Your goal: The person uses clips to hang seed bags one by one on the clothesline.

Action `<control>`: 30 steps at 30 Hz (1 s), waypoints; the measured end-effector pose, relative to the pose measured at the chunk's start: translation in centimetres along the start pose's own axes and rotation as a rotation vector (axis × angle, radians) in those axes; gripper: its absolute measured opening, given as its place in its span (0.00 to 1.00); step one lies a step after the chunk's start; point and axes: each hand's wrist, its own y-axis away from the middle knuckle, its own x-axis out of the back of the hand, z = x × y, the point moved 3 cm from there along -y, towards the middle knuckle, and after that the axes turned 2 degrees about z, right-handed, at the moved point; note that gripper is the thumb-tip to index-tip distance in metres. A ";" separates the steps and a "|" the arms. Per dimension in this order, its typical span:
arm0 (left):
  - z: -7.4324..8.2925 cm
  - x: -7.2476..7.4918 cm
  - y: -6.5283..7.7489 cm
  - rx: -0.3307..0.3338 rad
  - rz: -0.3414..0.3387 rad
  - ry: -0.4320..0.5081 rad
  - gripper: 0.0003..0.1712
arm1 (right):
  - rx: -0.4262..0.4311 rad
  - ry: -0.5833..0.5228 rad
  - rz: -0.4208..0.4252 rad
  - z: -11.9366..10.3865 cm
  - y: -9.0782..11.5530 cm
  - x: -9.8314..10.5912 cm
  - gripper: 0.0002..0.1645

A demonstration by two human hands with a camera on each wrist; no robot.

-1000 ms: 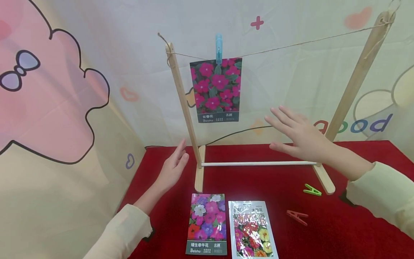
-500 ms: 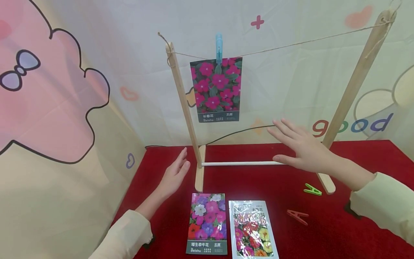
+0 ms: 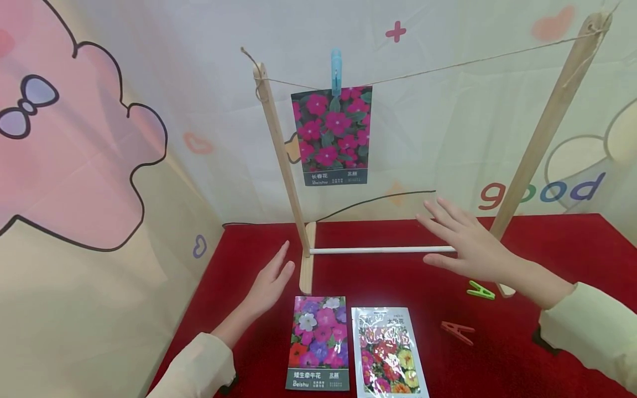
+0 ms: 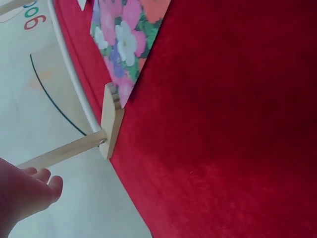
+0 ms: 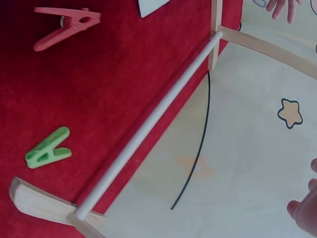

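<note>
My left hand (image 3: 269, 284) hovers with straight fingers beside the wooden stand's left foot (image 3: 307, 276), holding nothing. On the other side my right hand (image 3: 465, 240) hangs in the air, fingers spread, overlapping the stand's right post in the head view. A seed packet with magenta flowers (image 3: 334, 132) hangs from the twine (image 3: 448, 67), pinned by a blue clothespin (image 3: 336, 72). Two more packets lie flat on the table: one with mixed petunia-like flowers (image 3: 318, 342) and a silver-edged one (image 3: 388, 354). A green clothespin (image 5: 48, 148) and a red clothespin (image 5: 69, 25) lie near the right hand.
The stand's white crossbar (image 3: 383, 250) runs low between its two posts. A red cloth (image 3: 249, 354) covers the table. Behind it hangs a pale printed backdrop (image 3: 428, 127), with a dark thin cord (image 5: 204, 134) in front of it.
Both hands have sunk lower, away from the hanging packet, the right one also shifting slightly right. The packets and clothespins have stayed in place.
</note>
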 end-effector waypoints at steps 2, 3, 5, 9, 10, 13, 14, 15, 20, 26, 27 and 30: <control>-0.2 -0.3 0.1 -0.008 0.004 -0.006 0.38 | -0.008 -0.008 -0.001 0.2 0.3 -0.3 0.47; -0.4 -0.4 0.1 -0.004 0.001 -0.004 0.38 | -0.013 -0.009 -0.002 0.2 0.4 -0.4 0.47; -0.5 -0.6 0.2 -0.001 -0.006 -0.001 0.38 | -0.011 -0.006 0.003 0.3 0.6 -0.6 0.47; -1.0 -1.1 0.3 0.017 -0.026 0.012 0.36 | 0.017 0.012 0.017 0.5 1.2 -1.1 0.46; -1.1 -1.2 0.4 0.021 -0.029 0.012 0.35 | 0.018 0.013 0.016 0.5 1.4 -1.3 0.46; -1.4 -1.6 0.6 0.043 -0.042 0.003 0.36 | 0.003 0.004 -0.003 0.7 1.9 -1.8 0.45; -1.5 -1.7 0.6 0.052 -0.047 -0.003 0.36 | -0.009 0.004 -0.015 0.8 2.1 -2.0 0.45; -1.5 -1.8 0.7 0.056 -0.051 -0.008 0.37 | -0.025 -0.003 -0.030 0.9 2.3 -2.2 0.45; -1.7 -2.3 1.0 0.078 -0.074 -0.026 0.39 | -0.094 -0.022 -0.106 1.1 2.9 -3.0 0.47; -2.1 -2.8 1.1 0.099 -0.089 -0.044 0.40 | -0.108 -0.049 -0.142 0.9 3.7 -3.7 0.46; -2.2 -2.9 1.1 0.102 -0.092 -0.043 0.40 | -0.113 -0.057 -0.150 0.9 3.8 -3.9 0.46; -2.5 -3.2 1.2 0.118 -0.102 -0.044 0.40 | -0.139 -0.083 -0.172 1.0 4.4 -4.3 0.47</control>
